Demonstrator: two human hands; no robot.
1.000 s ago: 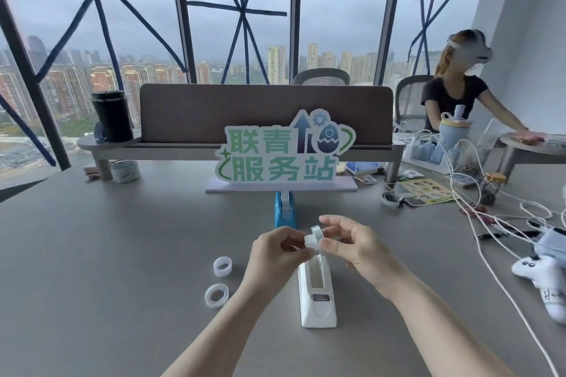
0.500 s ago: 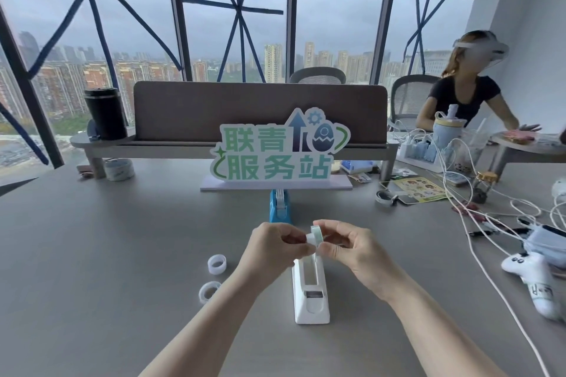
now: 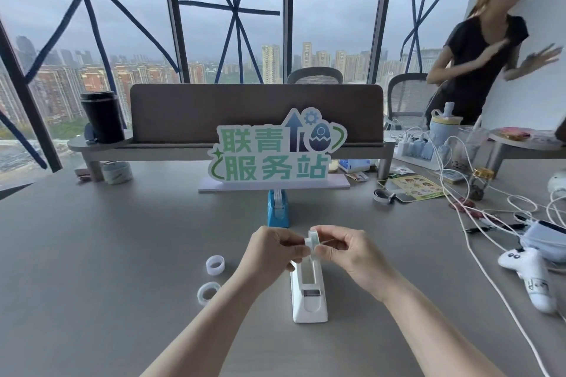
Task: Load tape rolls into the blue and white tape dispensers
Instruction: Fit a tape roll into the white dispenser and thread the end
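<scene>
A white tape dispenser (image 3: 308, 297) lies lengthwise on the grey table in front of me, its slot showing no roll. Just above its far end, a small clear tape roll (image 3: 312, 241) is pinched between my left hand (image 3: 274, 249) and my right hand (image 3: 346, 251), both hands gripping it by the fingertips. A blue tape dispenser (image 3: 278, 210) stands farther back, below the sign, with a white roll seated in it. Two loose clear rolls rest to the left: one upright (image 3: 215, 265), one lying flat (image 3: 209, 292).
A green-lettered sign (image 3: 275, 151) stands on a white base behind the blue dispenser. White cables (image 3: 477, 223), a white game controller (image 3: 533, 277) and a blue pouch crowd the right side. A person stands at the far right. A black cup (image 3: 102, 116) sits on the shelf.
My hands and the roll stay above the white dispenser, fingers shifting slightly on the roll. The view has come closer. The person at the right has stood up and raised both arms.
</scene>
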